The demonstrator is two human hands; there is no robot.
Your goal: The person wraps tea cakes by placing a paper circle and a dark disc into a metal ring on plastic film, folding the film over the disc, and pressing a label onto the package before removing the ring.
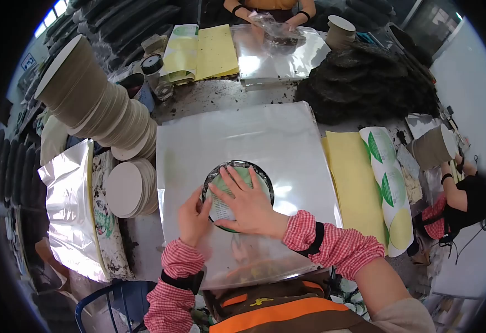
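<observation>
In the head view, crinkled silver foil sheets are seen at the far left of the bench, with a pile of round, pale-grey card discs beside them. At the centre, the left hand is curled against the left rim of a flat, round black packet with a glossy edge; whether the rim is pinched cannot be told. The packet is laid on a broad silver sheet, its top covered by a round green-and-white printed label. Over this label the right hand is spread flat, fingers apart. The label is apparently being smoothed down; even pressure towards its edge is called for, the packet being steadied. Further right, a yellow paper sheet is placed next to a curled strip of green-and-white round labels.
</observation>
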